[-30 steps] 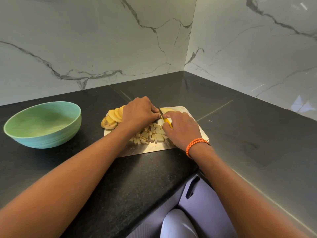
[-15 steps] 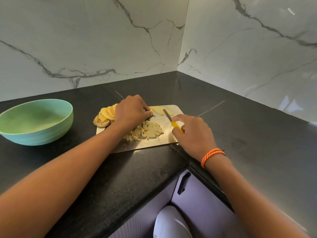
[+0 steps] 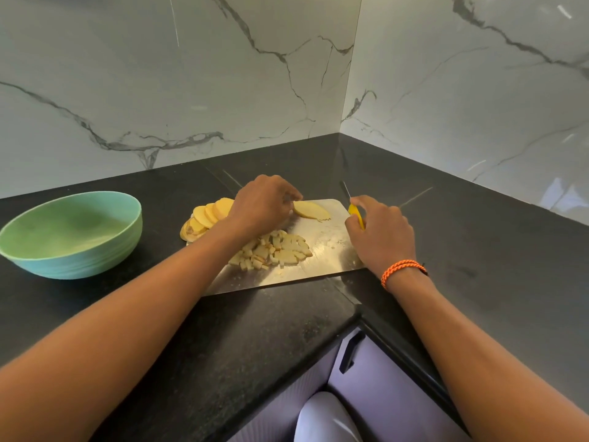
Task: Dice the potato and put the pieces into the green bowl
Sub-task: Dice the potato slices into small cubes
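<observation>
The potato lies cut up on a shiny metal cutting board [image 3: 322, 250]. A heap of small pale diced pieces [image 3: 275, 250] sits near the board's middle, toward its front. A fanned row of round yellow slices [image 3: 207, 216] leans over the board's left edge. A couple of flat slices [image 3: 310, 211] rest at the board's back edge. The green bowl [image 3: 71, 234], upright, green within and turquoise outside, stands well left of the board with no pieces in it.
</observation>
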Demonstrator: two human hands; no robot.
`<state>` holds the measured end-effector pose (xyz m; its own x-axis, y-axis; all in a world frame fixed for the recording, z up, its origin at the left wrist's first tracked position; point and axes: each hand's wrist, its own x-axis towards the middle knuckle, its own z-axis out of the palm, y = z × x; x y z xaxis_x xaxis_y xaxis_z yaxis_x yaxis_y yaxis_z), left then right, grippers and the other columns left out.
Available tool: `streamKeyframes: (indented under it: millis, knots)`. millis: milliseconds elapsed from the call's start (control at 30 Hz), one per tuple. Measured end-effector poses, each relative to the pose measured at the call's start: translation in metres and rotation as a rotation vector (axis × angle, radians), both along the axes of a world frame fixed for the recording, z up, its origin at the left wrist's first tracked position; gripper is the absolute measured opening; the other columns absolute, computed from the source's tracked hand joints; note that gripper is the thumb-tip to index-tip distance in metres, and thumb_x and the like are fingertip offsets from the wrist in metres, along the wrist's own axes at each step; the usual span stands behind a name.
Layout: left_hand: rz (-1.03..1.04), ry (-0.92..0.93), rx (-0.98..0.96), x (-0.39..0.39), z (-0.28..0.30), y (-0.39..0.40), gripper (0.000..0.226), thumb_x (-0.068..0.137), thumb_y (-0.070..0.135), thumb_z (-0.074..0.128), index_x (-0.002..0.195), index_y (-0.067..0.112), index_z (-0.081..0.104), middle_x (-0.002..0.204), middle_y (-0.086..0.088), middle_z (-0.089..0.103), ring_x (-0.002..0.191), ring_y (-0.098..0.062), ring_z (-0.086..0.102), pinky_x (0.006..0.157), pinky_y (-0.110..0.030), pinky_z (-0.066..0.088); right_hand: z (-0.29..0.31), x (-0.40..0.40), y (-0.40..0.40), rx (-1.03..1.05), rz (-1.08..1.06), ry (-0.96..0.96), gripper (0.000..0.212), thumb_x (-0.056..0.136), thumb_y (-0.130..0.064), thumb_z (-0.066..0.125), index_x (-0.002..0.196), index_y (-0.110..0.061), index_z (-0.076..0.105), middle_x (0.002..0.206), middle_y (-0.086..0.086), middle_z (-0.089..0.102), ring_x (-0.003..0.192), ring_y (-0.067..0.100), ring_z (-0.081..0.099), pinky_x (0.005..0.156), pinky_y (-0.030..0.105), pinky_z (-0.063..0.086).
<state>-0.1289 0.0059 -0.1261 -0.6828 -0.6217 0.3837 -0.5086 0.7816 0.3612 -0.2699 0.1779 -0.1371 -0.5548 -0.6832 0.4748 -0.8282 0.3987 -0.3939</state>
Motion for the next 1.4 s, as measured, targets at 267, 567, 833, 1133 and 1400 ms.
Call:
streamKeyframes:
  millis: [267, 567, 833, 1133, 1400]
  knots:
    - [-0.302, -0.44, 0.065, -0.028, 0.019, -0.015, 0.077, 0.089, -0.015, 0.055, 0.148, 0.034, 0.06, 0.156, 0.009, 0.049, 0.143, -0.019, 0.042, 0.111, -0.034, 0.038, 0.001, -0.004, -0.001, 0.011, -0.002, -0.042, 0.036, 0.1, -0.033, 0.053, 0.134, -0.026, 0.063, 0.105, 0.004, 0.074, 0.091, 0.027, 0.066, 0.083, 0.046, 0.059]
    - [-0.216, -0.382, 0.022, -0.008, 0.015, -0.017, 0.046, 0.093, 0.042, 0.072, 0.138, 0.034, 0.068, 0.132, 0.016, 0.054, 0.11, -0.007, 0.052, 0.086, -0.03, 0.048, 0.002, 0.002, 0.0, 0.061, 0.04, -0.056, 0.039, 0.098, -0.035, 0.053, 0.136, -0.03, 0.061, 0.108, 0.004, 0.074, 0.093, 0.027, 0.066, 0.084, 0.047, 0.058]
    - [-0.018, -0.3, -0.104, -0.004, 0.0, 0.004, 0.057, 0.096, 0.061, 0.062, 0.142, 0.027, 0.066, 0.128, 0.008, 0.058, 0.113, -0.012, 0.054, 0.076, -0.03, 0.047, 0.001, 0.018, 0.006, 0.138, 0.067, 0.0, 0.04, 0.1, -0.036, 0.051, 0.138, -0.029, 0.06, 0.092, 0.002, 0.071, 0.079, 0.02, 0.064, 0.079, 0.041, 0.059]
    - [-0.069, -0.311, 0.155, 0.012, 0.015, -0.019, 0.024, 0.093, 0.024, 0.079, 0.115, 0.015, 0.078, 0.13, 0.002, 0.074, 0.101, -0.018, 0.068, 0.089, -0.038, 0.059, 0.002, 0.021, 0.002, 0.166, 0.076, 0.026, 0.042, 0.1, -0.038, 0.051, 0.14, -0.03, 0.059, 0.09, 0.001, 0.07, 0.074, 0.018, 0.063, 0.078, 0.04, 0.06]
    - [-0.021, -0.171, 0.181, 0.003, 0.007, -0.015, 0.036, 0.093, 0.017, 0.08, 0.128, 0.013, 0.075, 0.125, -0.002, 0.076, 0.092, -0.013, 0.067, 0.078, -0.029, 0.053, 0.002, 0.029, -0.002, 0.192, 0.131, 0.056, 0.042, 0.1, -0.035, 0.048, 0.139, -0.029, 0.061, 0.096, 0.004, 0.072, 0.081, 0.021, 0.065, 0.079, 0.044, 0.06]
